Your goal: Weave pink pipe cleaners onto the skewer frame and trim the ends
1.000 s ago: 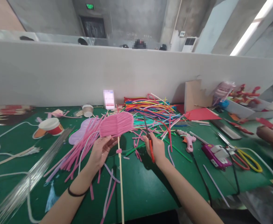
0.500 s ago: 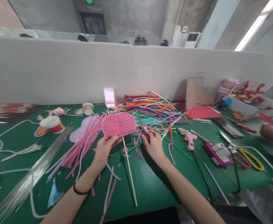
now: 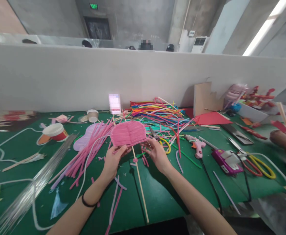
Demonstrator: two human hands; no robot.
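A pink fan-shaped piece, made of pipe cleaners laid side by side, is held up in front of me on a thin wooden stick. A small pink wrap circles the stick below it. My left hand is closed on the lower left edge of the piece. At its lower right corner, my right hand pinches the end of a pink pipe cleaner running along the bottom edge; a thin wire curves near those fingers. Just behind the right hand lie scissors with a yellow handle.
A pile of coloured pipe cleaners lies ahead, with pink ones to the left. A pink glue gun, purple power strip and larger scissors lie right. A paper cup stands left. Another person's hand is far right.
My right hand has let go of the scissors, which now lie on the table, and has come to the fan piece's lower right edge. The piece has shifted slightly right.
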